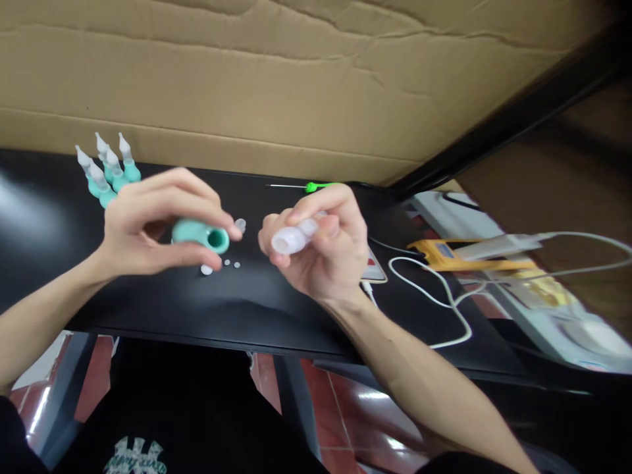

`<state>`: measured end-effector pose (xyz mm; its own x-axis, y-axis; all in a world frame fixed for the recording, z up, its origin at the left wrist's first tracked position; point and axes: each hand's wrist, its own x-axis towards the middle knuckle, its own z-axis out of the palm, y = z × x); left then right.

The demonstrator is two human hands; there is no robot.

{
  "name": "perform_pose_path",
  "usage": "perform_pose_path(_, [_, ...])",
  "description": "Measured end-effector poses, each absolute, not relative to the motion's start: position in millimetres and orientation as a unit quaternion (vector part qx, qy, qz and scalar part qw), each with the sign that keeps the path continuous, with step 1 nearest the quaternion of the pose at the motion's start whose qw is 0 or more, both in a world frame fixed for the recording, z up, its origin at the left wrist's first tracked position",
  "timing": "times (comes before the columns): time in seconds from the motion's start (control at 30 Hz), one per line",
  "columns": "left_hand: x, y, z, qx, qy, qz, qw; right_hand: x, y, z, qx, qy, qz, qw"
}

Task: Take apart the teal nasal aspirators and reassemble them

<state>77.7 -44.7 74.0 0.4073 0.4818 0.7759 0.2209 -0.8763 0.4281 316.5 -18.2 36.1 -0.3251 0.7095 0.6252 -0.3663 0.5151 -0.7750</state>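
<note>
My left hand (158,220) grips a teal rubber squeeze bulb (193,236) on its side, its round open mouth turned toward the right. My right hand (326,243) pinches a translucent white plastic nozzle (290,239), with its wide hollow end facing left toward the bulb. The two parts are apart, with a gap between them. Below and between the hands lie small clear plastic pieces (240,224) and several small white discs (206,269). At the back left stand several assembled bulb aspirators (112,164), teal below with white pointed tips upward.
A green-handled screwdriver (312,187) lies at the back of the black table (197,306), near the cardboard wall (222,85). Right of my right hand are a phone (375,265), a white cable (461,316) and a yellow holder (434,255).
</note>
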Motion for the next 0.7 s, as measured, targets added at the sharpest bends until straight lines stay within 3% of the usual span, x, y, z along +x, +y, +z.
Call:
perform_pose_path(0.13, [63.5, -17.5, 69.1, 0.78, 0.277, 0.548, 0.117, 319.1, -12.6, 31.0, -0.209, -0.669, 0.447, 0.557])
perform_pose_path(0.33, [47.9, 13.5, 44.8, 0.76, 0.476, 0.428, 0.114, 317.0, -9.4, 21.4, -0.233, -0.663, 0.436, 0.562])
perform_pose_path(0.53, [35.9, 23.5, 28.1, 0.754, 0.494, 0.383, 0.2, 315.4, -6.1, 22.8, -0.23, -0.638, 0.453, 0.579])
perform_pose_path(0.7, [28.7, 22.6, 37.6, 0.788, 0.499, 0.309, 0.185, 314.0, -1.6, 18.3, -0.251, -0.624, 0.479, 0.565])
